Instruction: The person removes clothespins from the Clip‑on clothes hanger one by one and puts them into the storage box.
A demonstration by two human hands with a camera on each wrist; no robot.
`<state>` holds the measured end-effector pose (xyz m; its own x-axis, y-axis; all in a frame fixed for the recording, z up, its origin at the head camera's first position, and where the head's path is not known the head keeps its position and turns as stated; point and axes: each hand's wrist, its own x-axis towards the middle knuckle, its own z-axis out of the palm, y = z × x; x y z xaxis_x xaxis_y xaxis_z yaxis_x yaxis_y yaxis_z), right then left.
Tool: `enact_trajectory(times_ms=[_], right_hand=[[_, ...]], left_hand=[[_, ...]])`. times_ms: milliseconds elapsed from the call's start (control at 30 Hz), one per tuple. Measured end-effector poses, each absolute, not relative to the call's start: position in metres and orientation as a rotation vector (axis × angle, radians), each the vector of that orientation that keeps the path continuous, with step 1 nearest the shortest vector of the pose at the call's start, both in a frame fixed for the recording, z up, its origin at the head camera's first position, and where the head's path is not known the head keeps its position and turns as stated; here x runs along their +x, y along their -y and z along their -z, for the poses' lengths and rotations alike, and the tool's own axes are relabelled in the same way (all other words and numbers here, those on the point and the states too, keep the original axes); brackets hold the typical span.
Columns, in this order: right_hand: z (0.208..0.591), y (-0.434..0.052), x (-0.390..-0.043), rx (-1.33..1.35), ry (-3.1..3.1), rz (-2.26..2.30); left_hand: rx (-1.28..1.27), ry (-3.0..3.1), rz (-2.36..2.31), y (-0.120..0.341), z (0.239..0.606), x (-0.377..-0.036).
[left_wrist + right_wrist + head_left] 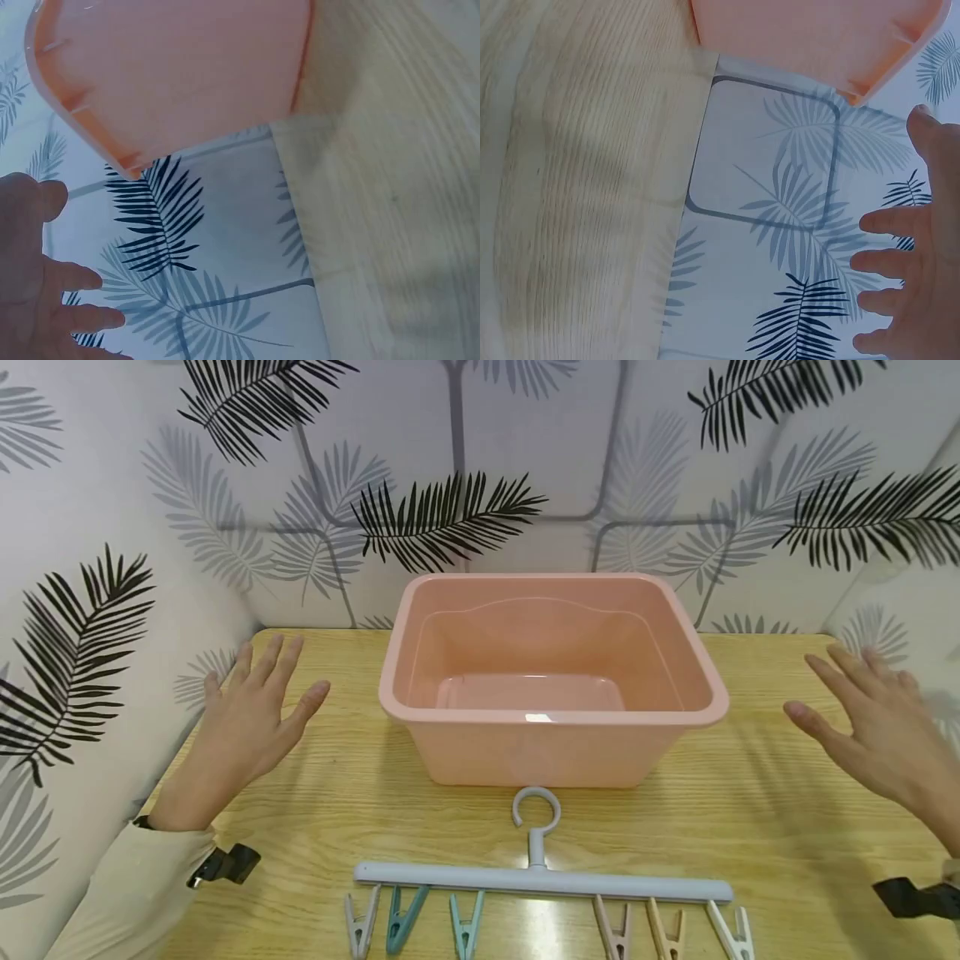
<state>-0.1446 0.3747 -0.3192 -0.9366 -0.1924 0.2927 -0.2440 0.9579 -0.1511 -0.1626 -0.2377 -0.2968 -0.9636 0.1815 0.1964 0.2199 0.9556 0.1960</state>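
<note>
A pink plastic basin (525, 752) stands upright on the table, and I see nothing inside it. In front of it lies a grey-blue hanger bar (630, 885) with a hook (556, 814) pointing at the basin. Several clothespins hang along the bar's near side, among them a teal one (467, 927) and a beige one (667, 935). To the left of the basin, my left hand (251, 718) hovers with fingers spread, holding nothing. On the far right, my right hand (885, 735) is likewise spread and apart from everything.
The wood-grain table (315, 827) runs back to a wall (525, 443) covered with leaf-patterned cloth. More of that cloth rises along the left and right sides. Each wrist wears a black strap mount (225, 864).
</note>
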Motion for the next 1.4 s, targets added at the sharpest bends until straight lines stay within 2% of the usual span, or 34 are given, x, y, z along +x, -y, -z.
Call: enact_trajectory(times_ms=[433,733,1033,1400], right_hand=[[0.322,-0.36,-0.129,0.471,2.783,-0.432],[0.307,-0.336,-0.129,0.591,2.741,-0.502],[0.29,-0.317,-0.136,0.655,2.752,-0.476],[0.281,-0.305,-0.15,0.684,2.768,-0.509]], left_hand=[[-0.526,2.894,0.504,0.211,0.284,-0.164],[-0.671,3.012,0.43,0.203,0.309,-0.136],[-0.877,2.814,0.443,0.181,0.328,-0.099],[-1.001,2.774,0.366,0.163,0.337,-0.092]])
